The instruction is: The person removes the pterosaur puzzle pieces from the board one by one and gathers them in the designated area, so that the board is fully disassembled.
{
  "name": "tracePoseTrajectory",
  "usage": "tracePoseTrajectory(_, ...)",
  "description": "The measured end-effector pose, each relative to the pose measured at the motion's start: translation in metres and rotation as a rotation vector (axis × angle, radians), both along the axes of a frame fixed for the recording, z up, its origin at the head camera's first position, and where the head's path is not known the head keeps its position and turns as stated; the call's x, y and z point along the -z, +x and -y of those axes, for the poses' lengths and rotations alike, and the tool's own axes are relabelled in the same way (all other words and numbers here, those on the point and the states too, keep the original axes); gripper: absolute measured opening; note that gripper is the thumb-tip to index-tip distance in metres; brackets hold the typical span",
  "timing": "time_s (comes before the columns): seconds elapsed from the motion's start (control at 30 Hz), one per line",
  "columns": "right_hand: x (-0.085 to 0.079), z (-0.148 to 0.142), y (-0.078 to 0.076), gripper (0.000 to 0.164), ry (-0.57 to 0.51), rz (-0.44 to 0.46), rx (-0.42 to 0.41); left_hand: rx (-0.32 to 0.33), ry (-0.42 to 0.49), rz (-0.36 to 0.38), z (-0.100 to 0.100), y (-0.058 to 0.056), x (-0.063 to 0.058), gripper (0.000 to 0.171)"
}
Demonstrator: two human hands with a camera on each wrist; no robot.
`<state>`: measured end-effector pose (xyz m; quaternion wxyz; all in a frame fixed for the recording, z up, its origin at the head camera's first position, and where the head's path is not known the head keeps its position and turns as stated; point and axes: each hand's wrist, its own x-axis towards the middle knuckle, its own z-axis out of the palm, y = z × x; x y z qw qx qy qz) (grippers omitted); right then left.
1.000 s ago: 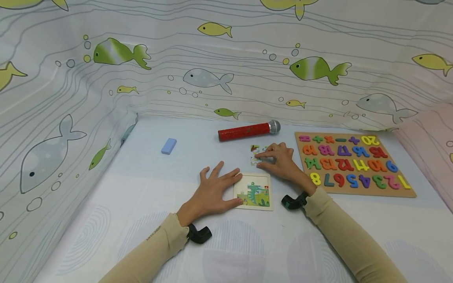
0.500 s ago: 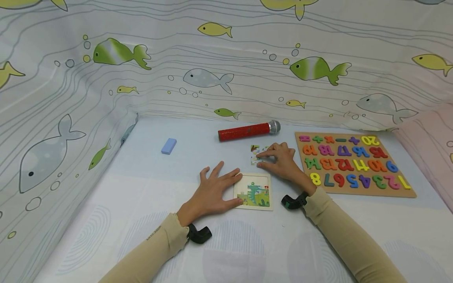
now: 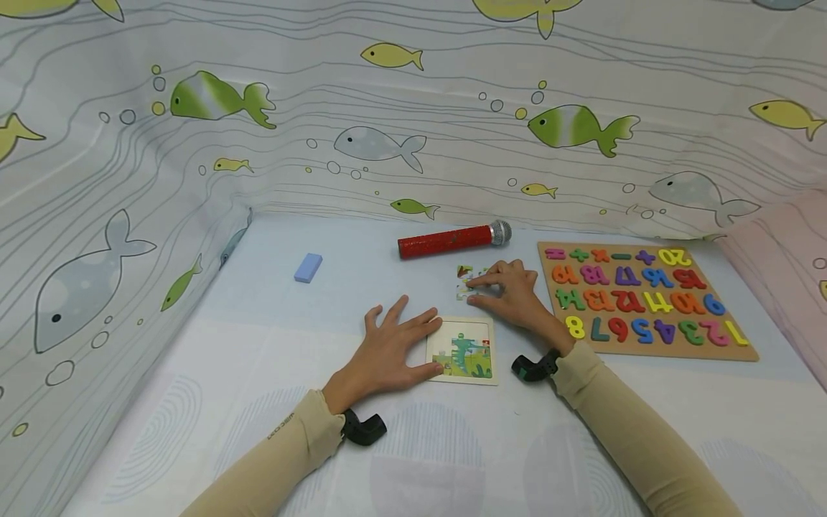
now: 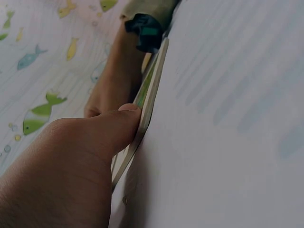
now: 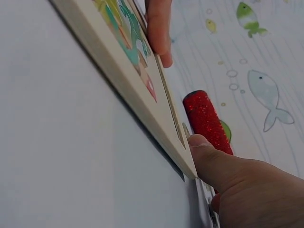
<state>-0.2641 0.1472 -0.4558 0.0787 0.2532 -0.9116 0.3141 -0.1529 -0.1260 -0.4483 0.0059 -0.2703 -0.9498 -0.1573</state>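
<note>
A small wooden jigsaw board [image 3: 461,327] with a raised rim lies on the table; its lower part carries a green dinosaur picture and its upper part shows bare wood. My left hand [image 3: 388,352] rests on the board's left side with fingers spread, and its thumb [image 4: 126,121] lies on the rim in the left wrist view. Just beyond the board, my right hand [image 3: 510,291] pinches a jigsaw piece among loose jigsaw pieces [image 3: 464,271]. Its fingers mostly hide that piece. The right thumb [image 5: 202,147] appears close to the board's corner in the right wrist view.
A red microphone [image 3: 446,242] lies behind the loose pieces. To the right is a number board [image 3: 646,301] with colourful digits and signs. A blue block [image 3: 308,267] sits at the back left. Fish-printed cloth [image 3: 291,108] walls the table's back and left.
Almost nothing moves. The right hand's fingers shift very slightly over the loose jigsaw pieces, while the left hand stays still on the board.
</note>
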Motion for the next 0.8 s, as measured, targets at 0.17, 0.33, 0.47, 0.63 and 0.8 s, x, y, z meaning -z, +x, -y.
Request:
tracePoseTrajectory(0.17,-0.001,0.001,0.001,0.031,-0.007,0.0,-0.006,-0.001,-0.003,0.0,0.0,-0.001,0.002,0.079)
tracePoseTrajectory(0.33,-0.002,0.002,0.001,0.031,-0.008,0.009,-0.006,-0.002,-0.008,0.004,0.001,-0.001,0.002,0.079)
tracePoseTrajectory(0.47,-0.002,0.001,0.002,0.031,-0.025,0.016,-0.011,0.004,-0.005,0.0,0.0,0.0,0.002,0.079)
tracePoseTrajectory(0.63,-0.005,0.0,0.002,0.03,-0.046,0.022,-0.019,0.005,0.004,-0.006,0.0,-0.001,0.002,0.079)
tracePoseTrajectory(0.8,-0.013,-0.002,0.003,0.028,-0.076,0.045,-0.036,-0.001,-0.014,-0.003,-0.001,-0.002,0.001,0.079)
